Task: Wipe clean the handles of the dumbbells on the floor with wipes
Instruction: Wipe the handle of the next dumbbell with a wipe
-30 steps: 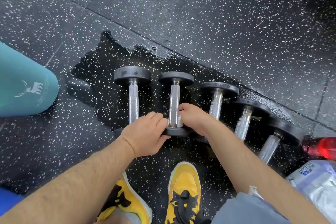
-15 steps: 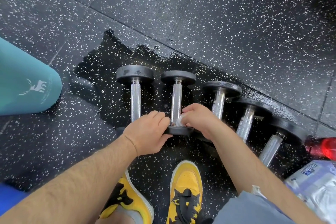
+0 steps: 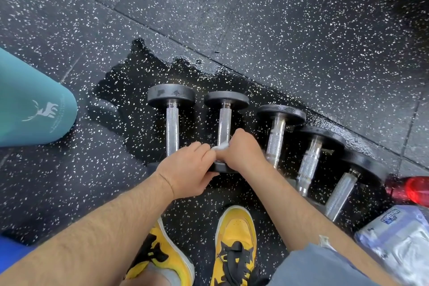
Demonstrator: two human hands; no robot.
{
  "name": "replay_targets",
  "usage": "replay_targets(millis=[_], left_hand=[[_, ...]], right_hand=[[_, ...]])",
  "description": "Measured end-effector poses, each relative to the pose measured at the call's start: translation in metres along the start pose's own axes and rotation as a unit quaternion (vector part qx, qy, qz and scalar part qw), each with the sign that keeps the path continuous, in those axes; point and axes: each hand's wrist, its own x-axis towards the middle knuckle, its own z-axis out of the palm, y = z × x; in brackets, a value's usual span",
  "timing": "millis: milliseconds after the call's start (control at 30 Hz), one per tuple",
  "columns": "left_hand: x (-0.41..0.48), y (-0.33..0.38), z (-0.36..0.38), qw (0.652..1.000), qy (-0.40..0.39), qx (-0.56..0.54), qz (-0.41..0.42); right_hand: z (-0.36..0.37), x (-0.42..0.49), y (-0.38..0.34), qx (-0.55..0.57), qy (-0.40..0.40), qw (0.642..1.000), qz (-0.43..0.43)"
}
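Note:
Several black dumbbells with knurled chrome handles lie side by side on a wet patch of speckled floor. My right hand [image 3: 241, 153] grips a white wipe [image 3: 220, 146] wrapped round the near end of the second dumbbell's handle [image 3: 224, 123]. My left hand [image 3: 188, 172] curls round that dumbbell's near black head [image 3: 220, 167]. The leftmost dumbbell [image 3: 172, 123] sits just left of my hands. Three more dumbbells [image 3: 276, 137] fan out to the right, untouched.
A teal rolled mat [image 3: 30, 109] lies at the left. A red bottle [image 3: 413, 188] and a pack of wipes [image 3: 399, 239] sit at the right edge. My yellow shoes [image 3: 236, 239] stand just below the dumbbells. A blue object [image 3: 11, 253] shows at the lower left.
My right hand with the wipe has shifted slightly along the near end of the second handle; more of the white wipe shows now. The left hand keeps its hold.

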Motion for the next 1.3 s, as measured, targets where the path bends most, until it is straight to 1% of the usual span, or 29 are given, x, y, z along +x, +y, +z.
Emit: replay_targets(millis=[100, 200, 267, 400, 567, 633, 700, 767, 867, 1000, 1033, 1067, 1100, 1133, 1167, 1200, 1300], left_hand=[[0.000, 0.000, 0.000, 1.000, 0.005, -0.006, -0.001], [0.000, 0.000, 0.001, 1.000, 0.014, -0.009, 0.004], [0.001, 0.001, 0.000, 1.000, 0.018, -0.008, 0.002], [0.003, 0.003, -0.002, 1.000, 0.022, -0.006, 0.002], [0.003, 0.005, -0.005, 1.000, 0.023, 0.000, 0.001], [0.003, 0.005, -0.006, 1.000, 0.027, 0.004, 0.004], [0.003, 0.004, -0.007, 1.000, 0.028, 0.005, 0.006], [0.003, 0.005, -0.006, 1.000, 0.027, 0.003, 0.008], [0.002, 0.004, -0.005, 1.000, 0.018, -0.001, 0.005], [0.002, 0.004, -0.005, 1.000, 0.017, 0.004, 0.002], [0.002, 0.003, -0.004, 1.000, 0.018, 0.007, 0.003], [0.001, 0.003, -0.003, 1.000, 0.018, 0.007, 0.004], [0.001, 0.003, -0.003, 1.000, 0.017, 0.005, 0.003], [0.001, 0.003, -0.002, 1.000, 0.016, 0.002, 0.003], [0.001, 0.003, -0.002, 1.000, 0.015, -0.001, 0.004], [0.002, 0.002, -0.001, 1.000, 0.012, -0.001, 0.006], [0.001, 0.001, 0.000, 1.000, 0.014, 0.000, 0.006]], right_hand=[[0.001, -0.002, -0.003, 0.038, 0.014, 0.999, 0.003], [-0.005, -0.006, 0.005, 0.062, -0.003, 0.998, 0.002], [-0.009, -0.007, 0.017, 0.096, -0.015, 0.995, 0.016], [-0.010, -0.003, 0.033, 0.190, -0.013, 0.980, 0.053], [-0.003, 0.005, 0.025, 0.227, -0.035, 0.970, 0.080], [0.002, 0.014, 0.018, 0.267, -0.056, 0.955, 0.118], [-0.002, 0.022, 0.011, 0.327, -0.077, 0.924, 0.185], [-0.009, 0.028, 0.008, 0.376, -0.094, 0.895, 0.222], [-0.019, 0.022, 0.011, 0.421, -0.125, 0.873, 0.214], [-0.023, 0.006, 0.020, 0.475, -0.110, 0.850, 0.202], [-0.023, 0.001, 0.021, 0.462, -0.103, 0.861, 0.186], [-0.022, -0.005, 0.022, 0.416, -0.094, 0.891, 0.159], [-0.019, -0.011, 0.023, 0.335, -0.080, 0.931, 0.124], [-0.017, -0.016, 0.023, 0.255, -0.063, 0.961, 0.086], [-0.014, -0.020, 0.021, 0.201, -0.044, 0.977, 0.052], [-0.012, -0.023, 0.018, 0.171, -0.033, 0.984, 0.021], [0.001, -0.017, 0.017, 0.098, 0.019, 0.994, -0.051]])
